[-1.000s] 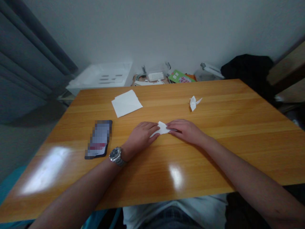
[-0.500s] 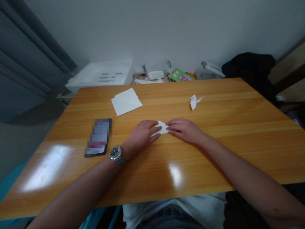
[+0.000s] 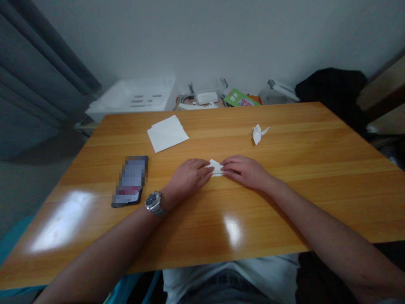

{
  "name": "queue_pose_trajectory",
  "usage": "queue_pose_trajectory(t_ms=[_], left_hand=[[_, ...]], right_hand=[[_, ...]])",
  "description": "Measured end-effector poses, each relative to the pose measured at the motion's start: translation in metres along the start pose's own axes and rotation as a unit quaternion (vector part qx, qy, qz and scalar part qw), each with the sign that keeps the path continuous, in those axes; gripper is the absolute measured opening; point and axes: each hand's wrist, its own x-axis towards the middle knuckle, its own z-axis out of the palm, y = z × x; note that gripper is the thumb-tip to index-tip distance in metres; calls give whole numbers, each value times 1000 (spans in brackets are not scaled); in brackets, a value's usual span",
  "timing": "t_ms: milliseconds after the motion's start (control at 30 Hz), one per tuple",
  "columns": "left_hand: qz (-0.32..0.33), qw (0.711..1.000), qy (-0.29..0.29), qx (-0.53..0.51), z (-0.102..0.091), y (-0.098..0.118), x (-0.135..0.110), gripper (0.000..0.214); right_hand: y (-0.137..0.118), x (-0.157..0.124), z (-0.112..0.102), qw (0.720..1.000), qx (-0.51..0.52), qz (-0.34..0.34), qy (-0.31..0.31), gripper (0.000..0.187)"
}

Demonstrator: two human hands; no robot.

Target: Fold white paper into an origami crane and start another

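A small folded piece of white paper (image 3: pixel 217 169) lies on the wooden table (image 3: pixel 272 228), between my two hands. My left hand (image 3: pixel 191 174), with a watch (image 3: pixel 155 203) on its wrist, grips the paper's left end, its fingers covering that side. From the other side, my right hand (image 3: pixel 243 169) pinches the right end with thumb and fingertips. A crease runs across the lower part of the paper. Beyond my right hand stands a white folded paper crane (image 3: pixel 257 135). Several sheets of white paper (image 3: pixel 168 133) lie beyond my left hand.
To the left of my left forearm lies a phone (image 3: pixel 131 181), its screen pixelated. Past the table's far edge are a white tray-like box (image 3: pixel 133 96), a green booklet (image 3: pixel 240 99), clear containers and a black cloth or bag (image 3: pixel 330 86). A grey curtain (image 3: pixel 41 63) hangs at the left.
The lower edge of the paper has been folded up, so a straight crease now shows there. My fingers have shifted slightly along it; both hands keep their hold.
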Motion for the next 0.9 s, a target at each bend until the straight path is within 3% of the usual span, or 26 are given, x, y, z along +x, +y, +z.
queue_pose_trajectory(t_ms=[467, 900], left_hand=[[-13, 1000, -5, 9, -4, 5, 4, 30], [-23, 1000, 8, -12, -7, 12, 3, 30]], right_hand=[[-9, 2, 0, 999, -5, 45, 30, 21], [-19, 3, 1, 998, -12, 5, 56, 19]])
